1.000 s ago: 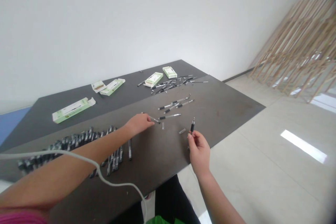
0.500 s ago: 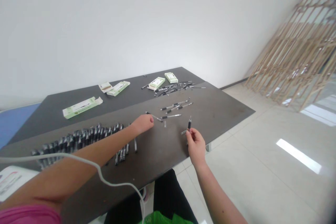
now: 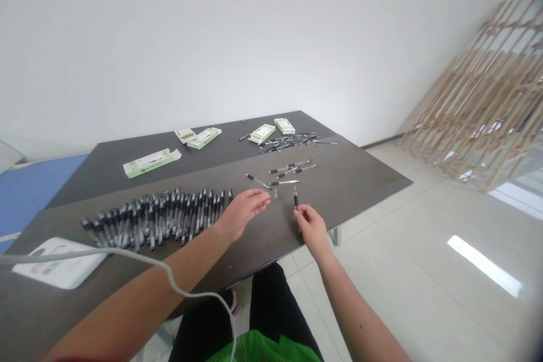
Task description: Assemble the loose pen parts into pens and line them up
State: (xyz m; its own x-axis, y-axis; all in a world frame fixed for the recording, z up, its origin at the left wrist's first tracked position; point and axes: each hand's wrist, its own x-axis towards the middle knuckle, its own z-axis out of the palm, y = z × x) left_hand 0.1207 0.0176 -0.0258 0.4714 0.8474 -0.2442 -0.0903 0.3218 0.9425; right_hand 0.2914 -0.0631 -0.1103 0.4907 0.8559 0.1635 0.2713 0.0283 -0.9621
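Note:
My right hand (image 3: 309,224) pinches a short black pen (image 3: 296,198) that stands upright above the dark table (image 3: 356,181). My left hand (image 3: 245,210) hovers palm up with loosely curled fingers just left of it, and nothing shows in it. A loose pen (image 3: 257,181) lies just beyond the left hand's fingertips. A long row of black pens (image 3: 161,216) lies side by side to the left of that hand. More loose pens (image 3: 292,168) are scattered farther back.
Green and white pen boxes (image 3: 150,162) lie along the back of the table, with more boxes (image 3: 262,133) beside a far scatter of pens. A white flat object (image 3: 59,255) sits at the near left. A white cable (image 3: 186,294) crosses my left arm. Wooden lattice frames (image 3: 487,102) lean at the right.
My left hand has drawn back from the loose pen on the table and turned palm up. My right hand still holds its pen upright. The view has swung left, so more of the pen row shows.

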